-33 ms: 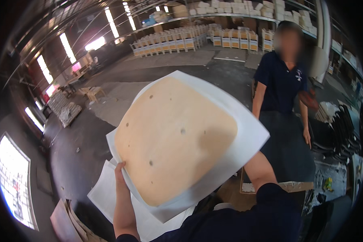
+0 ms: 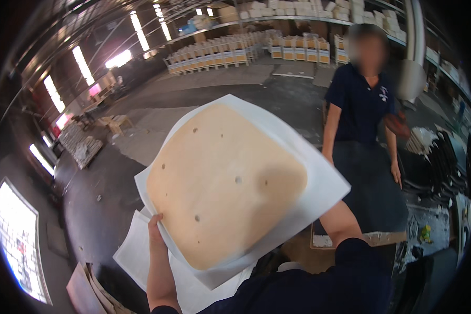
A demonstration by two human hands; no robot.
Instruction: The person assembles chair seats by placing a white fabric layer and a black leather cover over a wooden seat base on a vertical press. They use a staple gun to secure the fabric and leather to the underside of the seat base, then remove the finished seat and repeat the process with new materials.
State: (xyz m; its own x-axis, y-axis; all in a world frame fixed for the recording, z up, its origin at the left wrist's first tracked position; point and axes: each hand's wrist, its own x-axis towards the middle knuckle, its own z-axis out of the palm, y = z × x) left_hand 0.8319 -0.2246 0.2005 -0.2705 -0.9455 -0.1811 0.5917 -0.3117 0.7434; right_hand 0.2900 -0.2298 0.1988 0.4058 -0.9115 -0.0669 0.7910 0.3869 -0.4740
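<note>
A plywood board [image 2: 220, 188] with rounded corners and several holes lies on a larger white sheet [image 2: 322, 180], both lifted and tilted in front of me. My left hand [image 2: 156, 228] is closed on their left edge, its thumb on top near the board's rim. On the right, my forearm [image 2: 341, 222] reaches behind the sheet, which hides my right hand and its fingers. More white sheets [image 2: 133, 251] lie below, on the left.
A person in a dark shirt [image 2: 358, 112] stands across a dark-topped table [image 2: 369, 204] at right. Stacked black curved parts [image 2: 442, 167] are beyond it. Brown panels [image 2: 86, 288] lean at lower left. Pale wooden frames [image 2: 209, 58] stand in rows at the back.
The surroundings have shifted slightly left in view. The board and sheet are tilted almost as before, with the same left-hand hold.
</note>
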